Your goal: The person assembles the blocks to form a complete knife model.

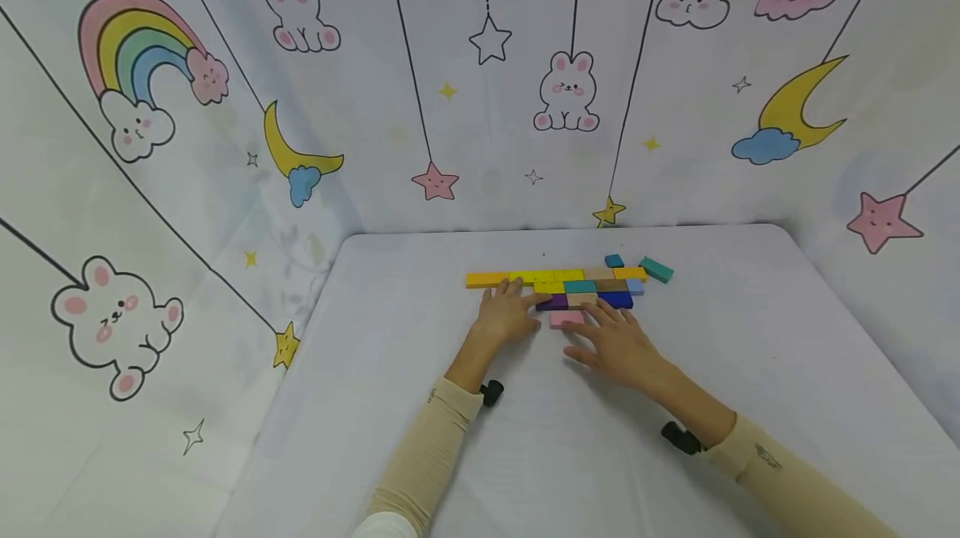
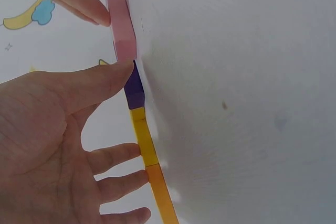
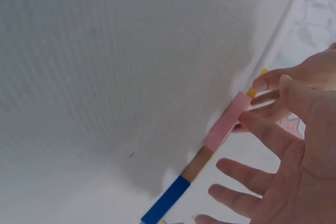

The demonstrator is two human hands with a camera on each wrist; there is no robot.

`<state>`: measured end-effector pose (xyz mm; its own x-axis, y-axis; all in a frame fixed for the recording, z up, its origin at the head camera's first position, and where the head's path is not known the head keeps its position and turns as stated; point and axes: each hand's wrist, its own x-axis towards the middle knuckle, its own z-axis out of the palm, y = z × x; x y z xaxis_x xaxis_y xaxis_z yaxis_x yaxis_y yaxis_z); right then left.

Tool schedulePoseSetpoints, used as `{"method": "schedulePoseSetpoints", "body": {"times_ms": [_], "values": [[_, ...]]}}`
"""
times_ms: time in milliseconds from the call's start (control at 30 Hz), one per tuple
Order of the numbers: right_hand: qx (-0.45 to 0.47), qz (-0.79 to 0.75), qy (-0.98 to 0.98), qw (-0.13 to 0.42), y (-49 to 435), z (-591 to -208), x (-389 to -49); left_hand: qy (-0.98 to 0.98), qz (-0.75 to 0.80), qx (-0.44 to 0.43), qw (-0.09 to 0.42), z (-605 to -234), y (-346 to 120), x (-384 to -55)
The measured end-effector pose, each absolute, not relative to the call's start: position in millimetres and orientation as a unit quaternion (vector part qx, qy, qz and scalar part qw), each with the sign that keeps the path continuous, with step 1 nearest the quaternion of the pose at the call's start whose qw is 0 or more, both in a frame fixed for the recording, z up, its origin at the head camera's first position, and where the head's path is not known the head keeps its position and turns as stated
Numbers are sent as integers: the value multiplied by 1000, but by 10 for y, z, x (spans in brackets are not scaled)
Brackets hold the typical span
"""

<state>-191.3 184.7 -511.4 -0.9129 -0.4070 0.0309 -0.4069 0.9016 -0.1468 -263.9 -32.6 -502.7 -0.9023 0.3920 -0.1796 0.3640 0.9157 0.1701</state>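
Note:
Several coloured wooden blocks lie flat in rows on the white table. My left hand (image 1: 506, 319) rests with its thumb at the purple block (image 1: 552, 303) and its other fingers spread along the yellow block (image 2: 145, 137) and the orange block (image 1: 486, 280). A pink block (image 1: 566, 319) lies in front of the rows, nearest me. My right hand (image 1: 618, 348) has its index finger against that pink block, as the right wrist view shows. Its other fingers spread near the tan block (image 3: 197, 164) and the dark blue block (image 1: 615, 301). Neither hand grips anything.
Behind the rows lie a small blue block (image 1: 614, 260) and, slanted, a teal block (image 1: 657, 269). A light blue block (image 1: 636, 288) ends the middle row at the right. A white curtain (image 1: 510, 138) printed with rabbits and rainbows stands behind the table (image 1: 360, 354).

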Motion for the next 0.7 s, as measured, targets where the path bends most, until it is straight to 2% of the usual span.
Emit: {"method": "schedulePoseSetpoints", "body": {"times_ms": [700], "values": [[-229, -65, 971, -8, 1761, -5117, -2024, 974, 57, 195, 104, -5055, -327, -2650]]}}
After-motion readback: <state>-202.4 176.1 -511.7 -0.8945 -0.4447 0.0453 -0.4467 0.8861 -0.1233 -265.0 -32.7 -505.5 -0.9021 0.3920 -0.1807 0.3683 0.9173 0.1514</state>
